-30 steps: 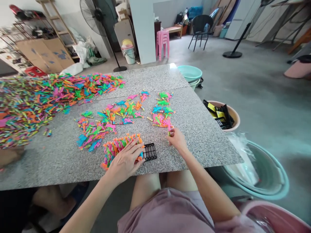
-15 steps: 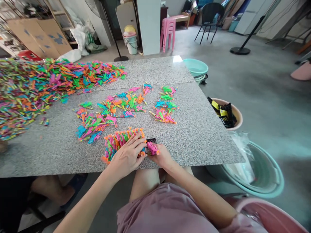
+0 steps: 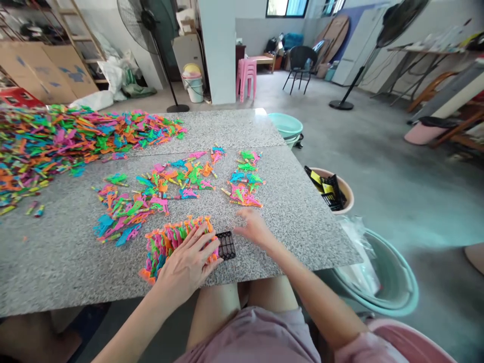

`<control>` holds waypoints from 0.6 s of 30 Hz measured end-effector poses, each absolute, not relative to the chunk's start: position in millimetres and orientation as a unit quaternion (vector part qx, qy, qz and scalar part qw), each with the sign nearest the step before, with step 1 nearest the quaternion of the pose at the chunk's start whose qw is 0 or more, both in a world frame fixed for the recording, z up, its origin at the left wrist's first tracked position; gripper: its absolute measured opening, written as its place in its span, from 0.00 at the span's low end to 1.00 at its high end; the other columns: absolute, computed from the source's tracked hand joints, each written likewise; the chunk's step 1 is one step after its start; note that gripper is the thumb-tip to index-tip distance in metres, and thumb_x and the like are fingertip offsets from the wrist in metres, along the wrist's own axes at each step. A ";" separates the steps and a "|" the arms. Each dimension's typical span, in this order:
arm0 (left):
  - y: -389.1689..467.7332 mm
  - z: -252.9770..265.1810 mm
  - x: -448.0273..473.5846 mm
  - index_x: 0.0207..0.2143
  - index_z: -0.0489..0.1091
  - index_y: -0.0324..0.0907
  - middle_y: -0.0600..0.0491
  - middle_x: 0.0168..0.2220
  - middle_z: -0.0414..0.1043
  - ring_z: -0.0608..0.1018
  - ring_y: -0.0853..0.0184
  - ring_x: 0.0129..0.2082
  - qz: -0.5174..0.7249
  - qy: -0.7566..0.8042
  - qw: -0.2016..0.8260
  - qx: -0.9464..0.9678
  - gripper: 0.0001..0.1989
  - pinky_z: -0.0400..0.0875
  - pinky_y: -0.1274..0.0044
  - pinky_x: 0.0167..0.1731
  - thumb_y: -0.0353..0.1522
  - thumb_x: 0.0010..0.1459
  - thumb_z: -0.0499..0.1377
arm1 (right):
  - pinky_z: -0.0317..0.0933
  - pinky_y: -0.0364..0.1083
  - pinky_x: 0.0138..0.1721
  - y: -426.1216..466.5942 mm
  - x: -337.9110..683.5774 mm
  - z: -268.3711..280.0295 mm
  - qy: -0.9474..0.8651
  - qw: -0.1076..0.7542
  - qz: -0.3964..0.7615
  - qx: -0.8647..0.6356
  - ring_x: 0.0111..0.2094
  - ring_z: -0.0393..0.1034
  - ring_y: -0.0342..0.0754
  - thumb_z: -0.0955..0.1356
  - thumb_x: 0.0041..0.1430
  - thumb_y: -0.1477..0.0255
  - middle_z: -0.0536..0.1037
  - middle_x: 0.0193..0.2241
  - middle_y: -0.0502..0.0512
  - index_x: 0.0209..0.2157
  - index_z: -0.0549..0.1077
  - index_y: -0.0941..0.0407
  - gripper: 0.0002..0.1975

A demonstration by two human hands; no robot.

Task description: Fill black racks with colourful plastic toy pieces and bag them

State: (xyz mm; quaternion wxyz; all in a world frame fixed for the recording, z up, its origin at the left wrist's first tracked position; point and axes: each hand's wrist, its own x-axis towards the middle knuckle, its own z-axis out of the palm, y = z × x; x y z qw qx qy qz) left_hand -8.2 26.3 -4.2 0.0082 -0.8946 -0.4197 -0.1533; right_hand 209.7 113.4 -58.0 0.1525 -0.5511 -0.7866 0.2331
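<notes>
The left hand point(image 3: 185, 264) lies across the right end of a row point(image 3: 162, 242) of bright plastic toys, its fingers stretched over the top and its thumb on the near side; whether it grips the row or only rests on it, I cannot tell. The toys stand packed side by side, pink, green, blue and orange, and run out leftward from under the palm. A bare stretch of black rack point(image 3: 227, 246) shows just right of those fingers.

The right hand point(image 3: 255, 229) is empty (and a little blurred), thumb and fingers parted, above the table point(image 3: 287, 212) beside the rack's far right corner. Just beyond its fingertips is a small pile point(image 3: 245, 179) of loose toys, near but apart from them. Farther left, beyond the left hand, lies a looser, wider spread point(image 3: 189, 176) of toys, and past that, far off to the left, a big heap point(image 3: 75, 136).

To the right of the right hand, off the table's edge, a tan tub point(image 3: 350, 200) holds black and yellow pieces point(image 3: 330, 191). Nearer, also on that side, a green basin point(image 3: 414, 297) holds clear plastic point(image 3: 365, 272), and a pink tub point(image 3: 410, 339) sits right of the right forearm.
</notes>
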 end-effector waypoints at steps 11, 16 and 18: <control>25.4 -2.4 -11.8 0.54 0.69 0.42 0.47 0.54 0.72 0.64 0.52 0.64 -0.126 -0.414 0.021 -0.901 0.16 0.67 0.59 0.59 0.36 0.67 0.54 | 0.60 0.50 0.42 72.2 251.2 -60.3 -0.822 0.020 0.089 -0.562 0.39 0.71 0.52 0.63 0.68 0.70 0.77 0.32 0.56 0.32 0.75 0.56 0.13; 25.2 -0.1 -11.5 0.54 0.68 0.41 0.47 0.55 0.72 0.62 0.52 0.65 -0.116 -0.418 0.014 -0.901 0.16 0.66 0.60 0.61 0.34 0.66 0.55 | 0.61 0.46 0.41 126.1 225.4 -52.8 -0.959 0.023 0.011 -0.283 0.44 0.69 0.48 0.63 0.66 0.78 0.75 0.44 0.57 0.42 0.73 0.56 0.08; 24.1 2.0 -11.5 0.55 0.67 0.40 0.47 0.55 0.71 0.62 0.52 0.65 -0.109 -0.422 0.008 -0.900 0.16 0.65 0.60 0.61 0.34 0.65 0.56 | 0.62 0.45 0.38 144.2 211.8 -56.8 -0.988 -0.002 -0.007 -0.154 0.42 0.69 0.47 0.62 0.68 0.75 0.75 0.42 0.56 0.41 0.73 0.56 0.08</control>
